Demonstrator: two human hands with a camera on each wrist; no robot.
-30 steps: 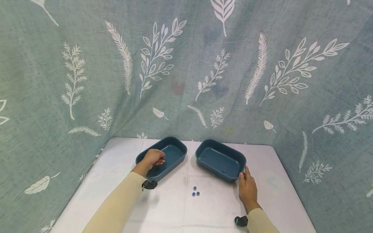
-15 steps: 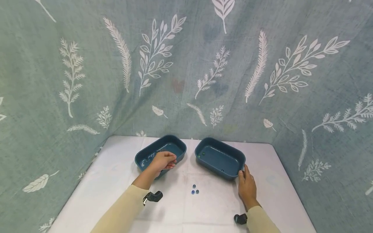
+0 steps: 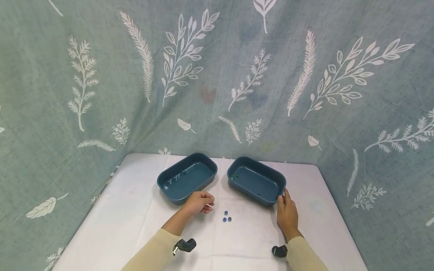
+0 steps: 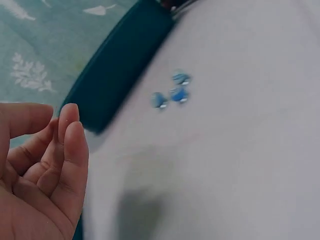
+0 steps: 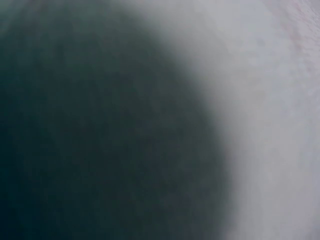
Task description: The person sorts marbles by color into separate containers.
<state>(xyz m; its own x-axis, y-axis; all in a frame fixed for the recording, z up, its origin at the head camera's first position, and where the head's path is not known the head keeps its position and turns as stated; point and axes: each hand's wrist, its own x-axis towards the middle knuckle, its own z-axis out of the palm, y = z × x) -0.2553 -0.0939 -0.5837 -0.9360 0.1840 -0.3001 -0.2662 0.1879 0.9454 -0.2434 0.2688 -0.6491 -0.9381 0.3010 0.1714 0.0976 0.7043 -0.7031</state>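
Note:
Three bluish glass marbles (image 3: 225, 219) lie close together on the white cloth, also seen as blurred marbles (image 4: 178, 94) in the left wrist view. Left of them, my left hand (image 3: 200, 202) hovers before the near side of the left blue tray (image 3: 211, 180). Its fingers (image 4: 75, 145) bend loosely, a gap parts thumb and fingertips, and nothing is held. My right hand (image 3: 288, 214) rests against the near right corner of the right blue tray (image 3: 259, 181), thumb and fingers fairly straight. The right wrist view is a dark blur and does not show the hand.
Several dark marbles (image 3: 174, 180) sit along the left side of the left tray. Inside the right tray are green marbles (image 3: 237, 175) and a dark marble (image 3: 259, 194). A leaf-patterned curtain (image 3: 210, 94) encloses the white table (image 3: 251, 241) at the back and sides.
My left hand has come out of the left tray, moving right and toward me, uncovering the marbles inside. The right hand stays at its tray corner. The three loose marbles keep their arrangement.

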